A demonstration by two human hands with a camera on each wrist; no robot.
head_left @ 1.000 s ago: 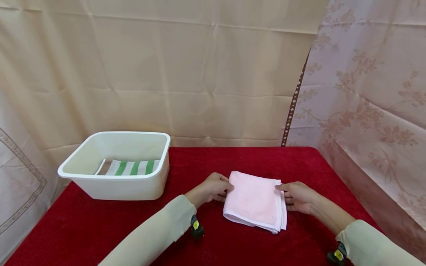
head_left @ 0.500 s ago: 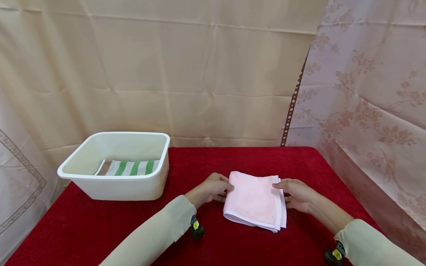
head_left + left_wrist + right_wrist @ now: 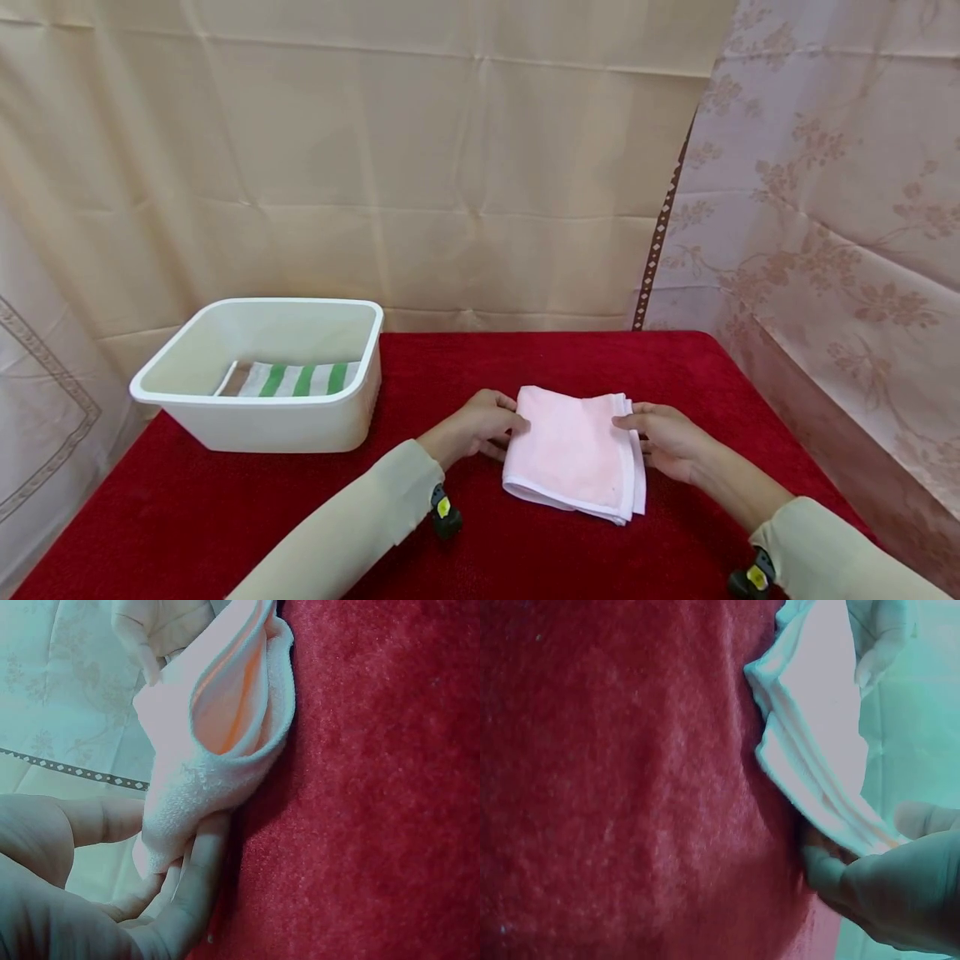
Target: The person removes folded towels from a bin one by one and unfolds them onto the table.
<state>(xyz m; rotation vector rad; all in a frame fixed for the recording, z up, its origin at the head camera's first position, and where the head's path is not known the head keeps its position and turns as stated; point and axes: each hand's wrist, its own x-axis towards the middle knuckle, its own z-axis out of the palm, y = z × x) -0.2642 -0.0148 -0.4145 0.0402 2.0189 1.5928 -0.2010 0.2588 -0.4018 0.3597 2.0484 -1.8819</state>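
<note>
A folded pink towel (image 3: 573,450) with white edging lies in front of me, its layers stacked. My left hand (image 3: 483,423) pinches its left, rounded fold, thumb on top and fingers underneath, as the left wrist view of the towel (image 3: 180,772) shows. On the opposite side my right hand (image 3: 670,437) grips the layered white edges between thumb and fingers. In the right wrist view the stacked edges of the towel (image 3: 817,750) run into that hand (image 3: 900,885), and the fingers reach under them.
A white plastic basin (image 3: 270,425) stands at the left on the red-covered table (image 3: 450,550). Inside it lies a green-and-white striped cloth (image 3: 300,379) with a brown end. Beige curtain (image 3: 420,167) hangs behind, and a floral curtain (image 3: 840,250) hangs at the right.
My right hand has shifted slightly left and up along the towel's right edge, and the upper right corner's layers have moved a little with it. My left hand stays nearly in place.
</note>
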